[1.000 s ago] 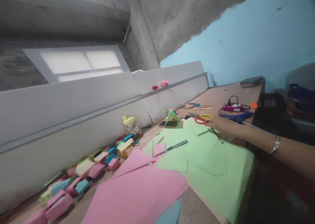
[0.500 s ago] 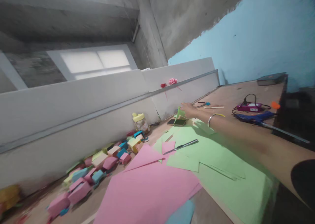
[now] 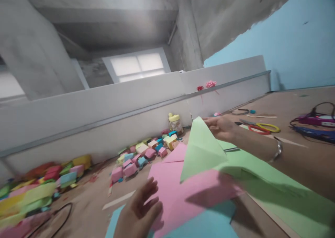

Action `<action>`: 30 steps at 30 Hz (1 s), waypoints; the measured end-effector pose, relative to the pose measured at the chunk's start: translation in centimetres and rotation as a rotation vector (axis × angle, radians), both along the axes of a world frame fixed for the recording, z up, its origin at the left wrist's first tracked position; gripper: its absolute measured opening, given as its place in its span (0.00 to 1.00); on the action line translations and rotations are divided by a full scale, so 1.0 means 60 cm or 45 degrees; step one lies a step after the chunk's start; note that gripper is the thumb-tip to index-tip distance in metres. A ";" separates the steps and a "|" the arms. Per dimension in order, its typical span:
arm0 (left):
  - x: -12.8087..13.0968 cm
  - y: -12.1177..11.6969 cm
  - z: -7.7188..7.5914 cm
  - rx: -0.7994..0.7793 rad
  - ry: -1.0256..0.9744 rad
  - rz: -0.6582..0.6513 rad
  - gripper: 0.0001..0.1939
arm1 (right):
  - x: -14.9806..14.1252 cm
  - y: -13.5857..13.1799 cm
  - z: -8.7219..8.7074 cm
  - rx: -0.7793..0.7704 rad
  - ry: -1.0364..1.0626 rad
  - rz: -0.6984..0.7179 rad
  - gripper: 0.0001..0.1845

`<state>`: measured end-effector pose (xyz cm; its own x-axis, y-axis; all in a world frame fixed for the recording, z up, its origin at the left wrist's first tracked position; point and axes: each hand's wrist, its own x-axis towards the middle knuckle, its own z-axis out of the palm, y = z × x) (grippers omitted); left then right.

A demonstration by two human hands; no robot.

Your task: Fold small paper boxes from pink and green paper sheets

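One view, head cam: lots of small paper boxes [image 3: 150, 153] are lining the wall side of the table [image 3: 89, 196], w/ a yellow-lidded jar [image 3: 175, 124] standing just past them. Farther L, a heap of coloured paper pieces [image 3: 39, 196] is sprawling. Pink sheet [image 3: 170, 182], blue sheet [image 3: 206, 224] & green sheets [image 3: 300, 203] are overlapping in front of you. Scissors [image 3: 255, 125] are lying just past your R wrist.

Hard to see: the heap is blurring & running off the L edge; purple power strip [image 3: 318, 121] & blue tool [image 3: 316, 133] are getting cut off on the R. A thin dark tool [image 3: 231, 149] is mostly hiding behind your work.

Your R hand [image 3: 220, 126] is pinching the green folded paper [image 3: 202, 154] by its upper edge, fingertips partly hidden. The piece is hanging above the pink sheet, casting shadow. Your L hand [image 3: 142, 208] is hovering lower L, apart from the piece, fingers loosely curled, spread from the thumb.
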<state>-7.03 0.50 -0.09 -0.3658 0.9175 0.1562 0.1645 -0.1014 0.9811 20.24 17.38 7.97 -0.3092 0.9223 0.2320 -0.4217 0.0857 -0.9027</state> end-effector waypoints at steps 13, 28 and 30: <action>0.018 -0.021 0.013 -0.228 -0.547 -0.498 0.29 | -0.039 -0.033 -0.063 -0.258 -0.164 0.059 0.19; 0.012 0.008 -0.018 -0.381 -0.351 -0.253 0.19 | -0.004 -0.040 -0.117 0.017 -0.426 -0.195 0.10; 0.003 0.014 -0.026 -0.404 -0.332 -0.251 0.20 | -0.009 -0.046 -0.121 0.082 -0.425 -0.214 0.13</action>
<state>-6.82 1.31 -1.67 -0.1689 0.9612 -0.2180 -0.0846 0.2062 0.9748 19.69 14.63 0.70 -0.2229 0.9535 0.2031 -0.0803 0.1897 -0.9786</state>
